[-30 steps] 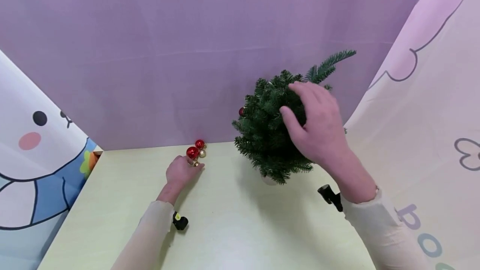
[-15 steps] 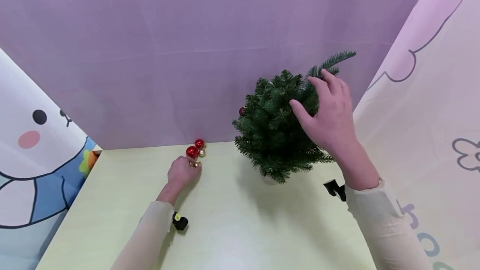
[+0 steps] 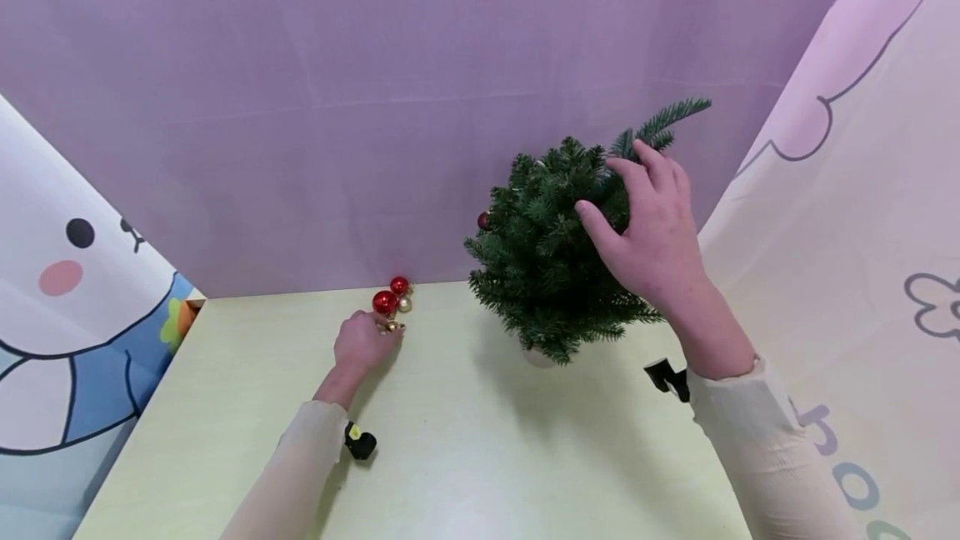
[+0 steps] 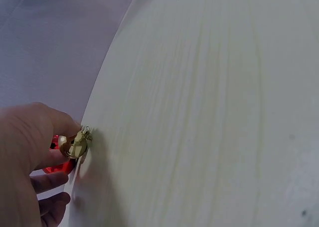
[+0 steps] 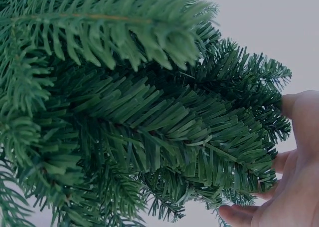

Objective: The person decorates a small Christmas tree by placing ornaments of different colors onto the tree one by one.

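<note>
Left wrist view puts a shiny gold bauble (image 4: 77, 146) between the thumb and a finger of my left hand (image 3: 365, 340), pinched low at the back of the tabletop (image 3: 450, 448). Just past my fingers sit a larger red bauble (image 3: 385, 302), a smaller red bauble (image 3: 400, 285) and a pale gold bauble (image 3: 405, 304), bunched near the back edge. As I judge it, the step in hand is taking up that gold bauble; the next move calls for a light pinch and a lift that leaves its neighbours unstirred.

To the right stands a bushy artificial fir tree (image 3: 551, 248), a dark red bauble (image 3: 483, 221) at its left side and one long sprig (image 3: 675, 113) poking up. My right hand (image 3: 648, 232) is at its right side, fingers spread and loosely bent; I see no grip, and cannot tell how firmly they touch the needles.

Pale, faintly grained wood lies under everything. Behind hangs a mauve cloth backdrop (image 3: 300, 148); a cartoon-printed sheet (image 3: 45, 394) closes the left, a flower-outlined sheet (image 3: 847, 273) the right.
</note>
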`<state>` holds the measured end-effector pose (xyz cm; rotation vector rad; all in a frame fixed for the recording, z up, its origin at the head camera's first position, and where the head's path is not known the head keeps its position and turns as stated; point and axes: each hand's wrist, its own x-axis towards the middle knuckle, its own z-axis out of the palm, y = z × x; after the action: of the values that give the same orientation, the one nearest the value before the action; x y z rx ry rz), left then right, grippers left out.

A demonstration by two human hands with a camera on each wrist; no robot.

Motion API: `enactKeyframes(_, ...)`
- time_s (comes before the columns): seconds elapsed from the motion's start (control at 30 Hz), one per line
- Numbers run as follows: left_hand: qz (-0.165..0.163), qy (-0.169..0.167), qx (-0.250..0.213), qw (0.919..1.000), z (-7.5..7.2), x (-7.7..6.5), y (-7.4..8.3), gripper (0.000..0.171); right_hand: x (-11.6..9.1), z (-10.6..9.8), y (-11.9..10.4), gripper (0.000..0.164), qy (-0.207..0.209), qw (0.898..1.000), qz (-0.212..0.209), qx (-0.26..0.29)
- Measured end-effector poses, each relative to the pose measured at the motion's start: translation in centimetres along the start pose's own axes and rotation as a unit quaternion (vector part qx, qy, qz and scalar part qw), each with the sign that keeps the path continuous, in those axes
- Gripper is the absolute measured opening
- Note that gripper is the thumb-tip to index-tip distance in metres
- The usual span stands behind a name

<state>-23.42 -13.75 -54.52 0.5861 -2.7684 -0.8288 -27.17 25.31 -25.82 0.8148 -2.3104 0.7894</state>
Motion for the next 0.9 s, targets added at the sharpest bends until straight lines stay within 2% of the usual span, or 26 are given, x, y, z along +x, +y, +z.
enactKeyframes(0.17, 0.008, 0.003, -0.022, 0.9997, -0.2, -0.4, 0.3, 0.030, 0.0, -0.1, 0.0, 0.055, -0.004, 1.000, -0.003, 0.007)
enactKeyframes(0.43, 0.033, 0.011, -0.047, 0.9983, -0.6, -1.9, 1.7, 0.035, -0.3, -0.1, 0.2, 0.053, -0.003, 1.000, -0.003, 0.017)
enactKeyframes(0.7, 0.075, 0.045, -0.048, 0.9950, -1.5, -3.0, 3.2, 0.036, -0.5, 0.1, 0.3, 0.051, 0.008, 1.000, -0.001, 0.027)
enactKeyframes(0.9, 0.099, 0.063, -0.062, 0.9912, -2.8, -4.1, 4.5, 0.034, -0.7, 0.3, 0.4, 0.048, 0.034, 0.999, -0.015, 0.035)
